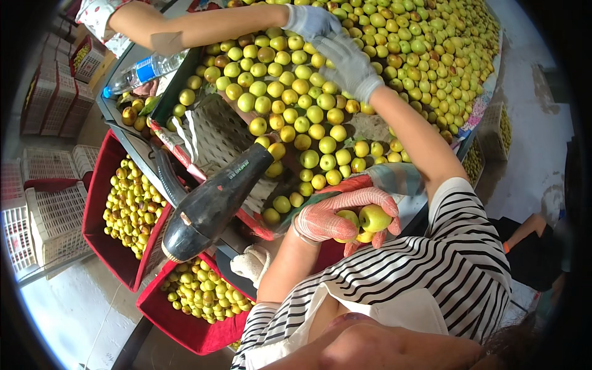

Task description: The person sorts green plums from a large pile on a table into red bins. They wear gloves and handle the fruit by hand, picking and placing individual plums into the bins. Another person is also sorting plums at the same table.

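My left hand (347, 219), in a red-and-white knit glove, is closed around several yellow-green jujubes (375, 218) in front of my striped shirt. Farther forward, my right hand (347, 64) wears a pale grey glove and reaches over the loose jujubes (316, 116) spread on the sorting table. Motion blurs its fingers, and whether they grip a fruit cannot be told. Right beside its fingertips is a co-worker's gloved hand (312, 21), coming from the upper left. A large heap of jujubes (416, 51) fills the table's far right.
A black hair dryer (208, 203) points over the table's near left edge. Below it stand two red-lined crates (104, 203) (194, 335) of jujubes. A plastic bottle (143, 71) lies at the upper left. White crates (58, 222) are stacked at far left. Another person's arm (527, 231) shows at right.
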